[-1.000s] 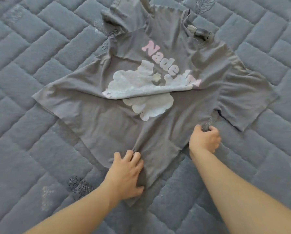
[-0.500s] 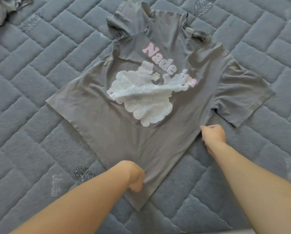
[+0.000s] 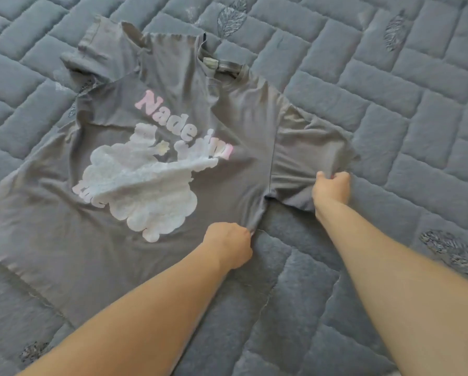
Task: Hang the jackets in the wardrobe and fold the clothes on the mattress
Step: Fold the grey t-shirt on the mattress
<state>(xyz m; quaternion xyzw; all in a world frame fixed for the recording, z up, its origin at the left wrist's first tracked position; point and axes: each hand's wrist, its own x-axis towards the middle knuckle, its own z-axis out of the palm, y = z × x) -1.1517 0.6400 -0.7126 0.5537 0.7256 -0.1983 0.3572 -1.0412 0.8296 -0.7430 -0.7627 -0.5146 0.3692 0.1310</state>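
A grey T-shirt (image 3: 64, 226) with a white cloud print and pink lettering lies spread front-up on the quilted grey mattress (image 3: 390, 118), collar away from me. My left hand (image 3: 228, 244) grips the shirt's side edge just below the near sleeve, fingers curled into the cloth. My right hand (image 3: 331, 187) grips the open end of that short sleeve, bunching the fabric. The far sleeve is folded up at the top left. A crease runs across the print.
The mattress has a brick-pattern quilt with embroidered leaf motifs (image 3: 231, 21). It shows bare to the right of the shirt and in front of it.
Both hands have moved right along the shirt: the left from the hem to the side edge under the sleeve, the right from the side seam to the sleeve end. The shirt lies flatter.
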